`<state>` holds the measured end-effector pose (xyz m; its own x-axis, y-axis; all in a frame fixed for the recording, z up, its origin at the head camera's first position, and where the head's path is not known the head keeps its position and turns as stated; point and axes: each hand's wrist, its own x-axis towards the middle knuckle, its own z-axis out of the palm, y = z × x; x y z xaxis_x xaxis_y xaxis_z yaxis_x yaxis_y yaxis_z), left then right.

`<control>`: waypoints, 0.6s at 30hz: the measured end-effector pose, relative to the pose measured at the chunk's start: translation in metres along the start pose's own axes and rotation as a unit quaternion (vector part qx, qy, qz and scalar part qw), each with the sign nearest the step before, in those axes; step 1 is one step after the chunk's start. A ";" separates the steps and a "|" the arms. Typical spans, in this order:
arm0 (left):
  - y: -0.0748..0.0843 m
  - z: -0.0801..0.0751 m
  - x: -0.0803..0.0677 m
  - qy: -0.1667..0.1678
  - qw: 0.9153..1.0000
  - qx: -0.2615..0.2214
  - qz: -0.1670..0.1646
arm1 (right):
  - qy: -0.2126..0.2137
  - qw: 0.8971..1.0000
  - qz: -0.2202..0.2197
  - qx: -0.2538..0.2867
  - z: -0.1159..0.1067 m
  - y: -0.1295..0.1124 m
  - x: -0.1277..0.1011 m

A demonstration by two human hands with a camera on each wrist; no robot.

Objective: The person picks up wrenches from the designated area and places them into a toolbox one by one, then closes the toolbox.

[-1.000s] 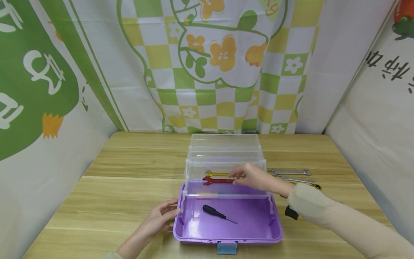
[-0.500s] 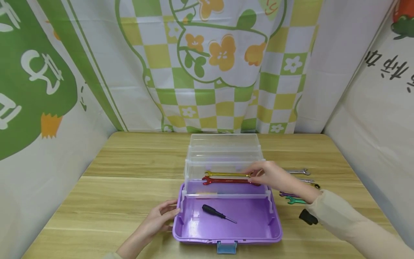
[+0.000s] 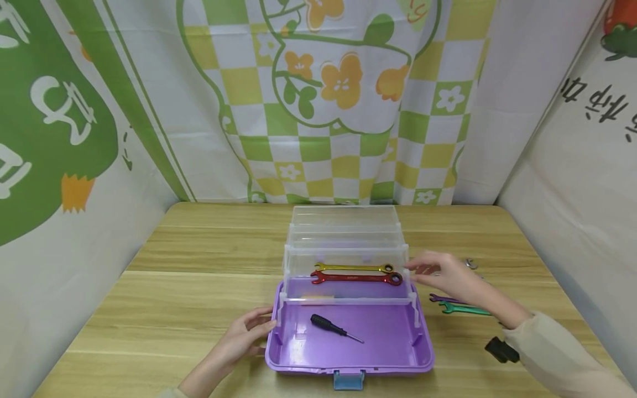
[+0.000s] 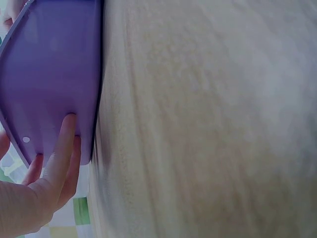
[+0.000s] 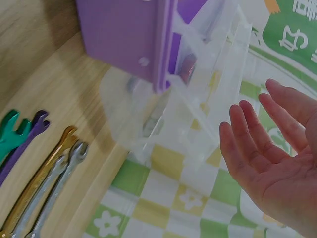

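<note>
The red wrench [image 3: 356,277] lies in the clear tray [image 3: 298,260] of the purple toolbox [image 3: 423,354] mid-table, left hand [image 3: 245,334] flat against its left wall, right hand [image 3: 448,276] open and empty just right of it, so stowing seems underway, the green wrench [image 3: 465,309] probably next.

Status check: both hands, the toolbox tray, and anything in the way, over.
Left hand rests on purple toolbox side. Right hand open, empty, beside clear tray. Red wrench and gold wrench in tray. Nothing blocking.
</note>
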<state>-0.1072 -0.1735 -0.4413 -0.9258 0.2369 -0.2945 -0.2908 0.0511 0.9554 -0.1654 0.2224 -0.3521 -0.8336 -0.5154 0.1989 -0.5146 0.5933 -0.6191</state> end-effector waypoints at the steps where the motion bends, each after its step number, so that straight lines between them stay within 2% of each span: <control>1: 0.000 0.000 0.000 0.000 1.000 0.000 0.000 | 0.005 1.000 0.000 0.000 -0.001 0.001 -0.002; 5: 0.000 0.000 0.000 0.000 1.000 0.000 -0.001 | 0.011 1.000 0.001 0.000 -0.003 0.006 -0.012; 12: 0.000 -0.001 -0.001 -0.001 1.000 0.001 0.002 | 0.005 1.000 0.028 -0.009 -0.005 0.018 -0.025; 18: -0.011 -0.006 0.005 -0.011 1.000 -0.005 -0.001 | -0.012 0.999 0.039 -0.002 -0.005 0.030 -0.036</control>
<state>-0.1104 -0.1789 -0.4538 -0.9194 0.2587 -0.2964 -0.2959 0.0416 0.9543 -0.1517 0.2624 -0.3741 -0.8658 -0.4824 0.1330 -0.4497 0.6337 -0.6294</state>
